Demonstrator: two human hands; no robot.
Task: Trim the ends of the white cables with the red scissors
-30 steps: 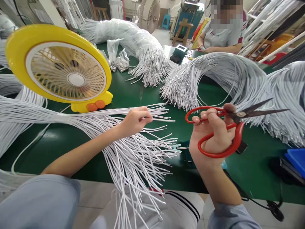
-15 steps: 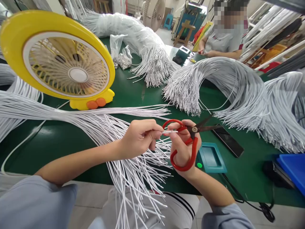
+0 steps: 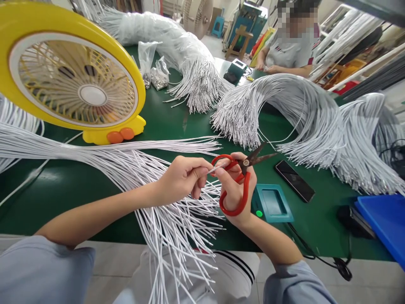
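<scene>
Between the fingertips of my left hand (image 3: 186, 177) a single white cable (image 3: 212, 170) is pinched near its end. My right hand (image 3: 234, 190) meets it there, thumb and finger closed on the cable's tip. Hooked over that same hand are red-handled scissors (image 3: 245, 192), their blades parted and pointing right, away from the cable. Below and left of both hands fans out a bundle of white cables (image 3: 171, 228), its loose ends hanging over the table's front edge. A thinner strand group (image 3: 177, 145) lies just behind my left hand.
A yellow fan (image 3: 139, 122) stands at left. Behind are coiled cable bundles (image 3: 284, 93) and small bags of metal parts (image 3: 160, 78). At right lie a teal device (image 3: 274, 202), a phone (image 3: 294, 180) and a blue tray (image 3: 382, 219). A co-worker (image 3: 289, 55) sits across the table.
My right hand, with the scissors, has come left and down to my left hand. Its thumb and finger have closed on the cable tip. My left hand has moved slightly down.
</scene>
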